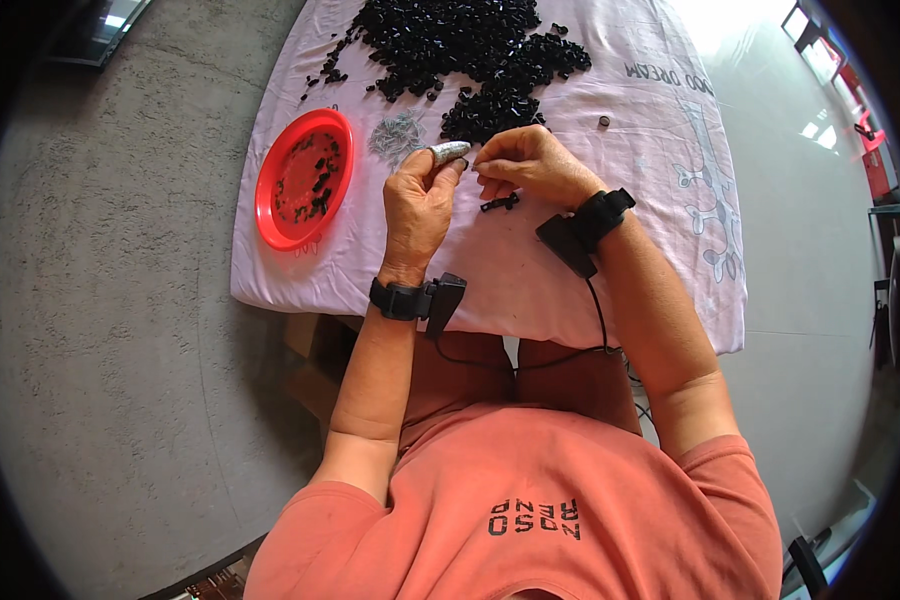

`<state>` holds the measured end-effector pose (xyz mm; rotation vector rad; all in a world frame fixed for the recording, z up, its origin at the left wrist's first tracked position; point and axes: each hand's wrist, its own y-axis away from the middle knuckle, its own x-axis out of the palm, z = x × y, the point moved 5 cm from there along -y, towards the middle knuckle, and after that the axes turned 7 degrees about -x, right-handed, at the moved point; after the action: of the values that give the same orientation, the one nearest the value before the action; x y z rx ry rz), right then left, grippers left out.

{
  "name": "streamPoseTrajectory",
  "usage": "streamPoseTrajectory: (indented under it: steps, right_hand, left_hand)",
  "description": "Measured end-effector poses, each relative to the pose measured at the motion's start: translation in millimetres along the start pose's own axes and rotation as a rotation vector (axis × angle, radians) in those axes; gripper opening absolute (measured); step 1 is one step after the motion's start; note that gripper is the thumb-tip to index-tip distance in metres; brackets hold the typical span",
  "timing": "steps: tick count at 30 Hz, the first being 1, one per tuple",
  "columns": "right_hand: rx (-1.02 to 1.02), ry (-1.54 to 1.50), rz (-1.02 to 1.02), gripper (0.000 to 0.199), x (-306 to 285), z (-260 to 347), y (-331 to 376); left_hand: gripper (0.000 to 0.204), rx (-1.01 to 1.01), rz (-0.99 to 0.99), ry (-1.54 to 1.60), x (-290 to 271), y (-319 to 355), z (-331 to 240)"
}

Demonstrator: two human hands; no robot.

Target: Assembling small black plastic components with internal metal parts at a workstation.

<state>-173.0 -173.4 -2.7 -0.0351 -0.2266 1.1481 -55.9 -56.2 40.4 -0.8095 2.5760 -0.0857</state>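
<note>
Left hand (417, 212) pinches a black piece (465, 164); right hand (542, 166) closed, on what I cannot tell; a heap (460, 45) beyond the grip looks unworked; nearer, a strip (500, 203) seems joined.

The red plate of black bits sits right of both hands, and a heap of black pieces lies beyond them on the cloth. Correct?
Not quite: in the head view, the red plate sits left of both the left hand and the right hand. The heap of black pieces does lie beyond them on the cloth.
</note>
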Motion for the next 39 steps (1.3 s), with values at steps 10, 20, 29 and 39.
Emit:
streamPoseTrajectory:
  steps: [10, 20, 29, 39]
  right_hand:
    - [-0.001, -0.021, -0.009, 0.019, 0.6, -0.4, -0.2]
    - [0.005, -0.001, -0.025, 0.018, 2.3, 0.5, 0.3]
    - [-0.032, -0.029, -0.067, 0.016, 3.8, 1.8, 0.4]
    - [-0.018, -0.04, -0.057, 0.015, 4.6, 1.3, 0.1]
  left_hand:
    - [0.013, -0.092, 0.002, 0.148, 1.1, -0.9, 1.2]
    - [0.012, -0.12, 0.007, 0.19, 4.9, 1.4, 3.2]
    - [0.012, -0.035, -0.088, 0.019, 6.4, 5.2, 1.2]
    - [0.011, -0.018, -0.126, 0.036, 8.7, 4.5, 3.7]
